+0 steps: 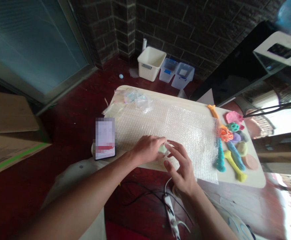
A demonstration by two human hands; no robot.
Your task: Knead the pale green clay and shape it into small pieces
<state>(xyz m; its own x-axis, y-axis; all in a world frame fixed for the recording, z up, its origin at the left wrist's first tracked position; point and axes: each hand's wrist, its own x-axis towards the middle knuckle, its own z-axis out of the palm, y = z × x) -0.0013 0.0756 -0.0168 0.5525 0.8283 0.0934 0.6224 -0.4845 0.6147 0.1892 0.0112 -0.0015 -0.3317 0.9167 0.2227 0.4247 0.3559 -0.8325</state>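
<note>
L forearm [95,193] nearest cam; I've L hand [149,148] pinching pale-green item [163,149] at near edge of bubble wrap [190,131]; R hand [181,165] loosely spread beside it, contact unclear; yellow bone-shaped pc [235,166] right of wrap.

A small pale-green piece [162,149], apparently in clear plastic, is held by the left hand [149,148] near the worktop's [256,176] front edge; its shape is partly hidden.

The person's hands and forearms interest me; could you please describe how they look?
The left hand and right hand are ungloved. The left forearm and right forearm show no sleeve, watch or bracelet, and no markings I can make out.
</note>
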